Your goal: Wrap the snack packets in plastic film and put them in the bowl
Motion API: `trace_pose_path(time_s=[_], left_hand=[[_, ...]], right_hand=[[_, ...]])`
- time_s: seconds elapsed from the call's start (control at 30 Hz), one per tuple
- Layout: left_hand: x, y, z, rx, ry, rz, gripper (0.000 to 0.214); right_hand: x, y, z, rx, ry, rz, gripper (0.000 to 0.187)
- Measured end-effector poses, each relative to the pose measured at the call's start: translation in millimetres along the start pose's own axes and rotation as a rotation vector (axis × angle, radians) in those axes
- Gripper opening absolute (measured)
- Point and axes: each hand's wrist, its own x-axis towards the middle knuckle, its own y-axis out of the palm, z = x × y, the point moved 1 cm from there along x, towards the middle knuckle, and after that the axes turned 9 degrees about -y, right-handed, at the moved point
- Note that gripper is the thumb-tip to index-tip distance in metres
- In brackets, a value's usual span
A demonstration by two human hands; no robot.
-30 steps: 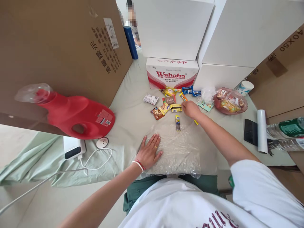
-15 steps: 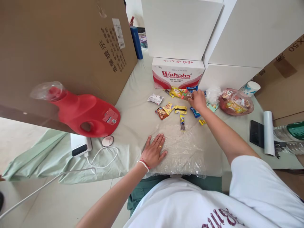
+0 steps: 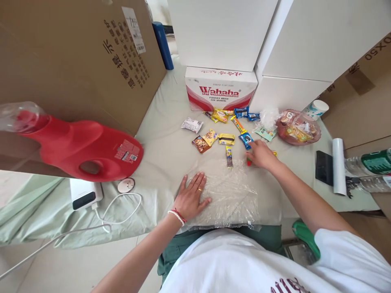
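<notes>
A large brown cardboard carton [image 3: 76, 65] stands at the left, with a red plastic jug [image 3: 100, 140] in front of it and a blue cylinder [image 3: 163, 45] by its far corner. A white rectangular power bank [image 3: 86, 193] lies near the jug. At the back, a large plain white box [image 3: 214, 32] rests on a red-and-white Wahaha water carton [image 3: 221, 87]. Farther right are a white-and-blue paper cup [image 3: 316, 109] and a smooth white roll [image 3: 339, 167].

Indoor room of a kind hard to pin down, perhaps a home or a storeroom: a cloth-covered table [image 3: 161, 142] on a pale tiled floor [image 3: 128, 264], hemmed in by a large cardboard carton [image 3: 76, 57], plain white boxes [image 3: 216, 32] and a "Wahaha" purified-water carton [image 3: 220, 91], with wrapped snacks [image 3: 226, 139] and a red jug [image 3: 91, 142] on the cloth.
</notes>
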Motion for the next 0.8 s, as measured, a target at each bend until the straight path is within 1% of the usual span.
trace_pose_path(time_s=[0.07, 0.1, 0.13, 0.2, 0.23, 0.27, 0.3, 0.37, 0.43, 0.5, 0.53, 0.6, 0.67, 0.73, 0.8], left_hand=[[0.1, -1.7, -0.7, -0.003, -0.005, 0.01, 0.084], [0.2, -2.5, -0.9, -0.004, -0.007, 0.013, 0.084], [0.2, -3.2, -1.1, -0.004, -0.009, 0.017, 0.084], [0.1, -4.2, -1.2, -0.002, -0.012, 0.022, 0.083], [0.0, -4.5, -1.0, 0.001, -0.013, 0.023, 0.083], [0.0, -4.7, -0.7, 0.004, -0.011, 0.024, 0.083], [0.0, -4.7, -0.4, 0.005, -0.009, 0.022, 0.084], [0.0, -4.5, 0.2, 0.005, -0.003, 0.018, 0.085], [0.1, -4.3, 0.2, -0.004, 0.003, 0.018, 0.088], [0.2, -4.6, -0.4, -0.022, 0.008, 0.02, 0.09], [0.3, -4.8, -0.8, -0.033, 0.009, 0.02, 0.091], [0.5, -5.2, -1.1, -0.056, 0.006, 0.017, 0.091], [0.6, -5.0, -1.0, -0.072, -0.001, 0.014, 0.091], [0.6, -3.9, -1.0, -0.078, -0.004, 0.015, 0.092], [0.8, -2.4, -1.1, -0.076, -0.003, 0.015, 0.093]], right_hand=[[46.9, 1.5, 33.8, 0.014, -0.162, -0.06, 0.038], [72.7, 4.6, 55.4, 0.033, -0.218, -0.043, 0.039], [98.7, 9.3, 77.8, 0.042, -0.239, -0.017, 0.042], [147.1, 21.8, 119.4, 0.047, -0.236, -0.03, 0.059], [167.5, 29.1, 136.2, 0.047, -0.229, -0.033, 0.067], [184.3, 36.5, 149.3, 0.04, -0.226, -0.007, 0.07], [196.8, 43.1, 158.2, 0.032, -0.221, 0.019, 0.069], [206.8, 51.2, 164.4, 0.015, -0.227, 0.06, 0.06], [195.0, 49.5, 157.5, 0.028, -0.258, 0.011, 0.056], [161.7, 37.9, 141.5, 0.082, -0.31, -0.089, 0.058], [138.2, 29.4, 131.4, 0.12, -0.34, -0.128, 0.059], [82.8, 10.6, 110.4, 0.196, -0.394, -0.159, 0.06], [24.2, -4.3, 93.6, 0.277, -0.453, -0.112, 0.06], [-27.6, -9.3, 85.4, 0.341, -0.488, -0.063, 0.059], [-65.5, -1.9, 86.4, 0.369, -0.503, -0.04, 0.057]])
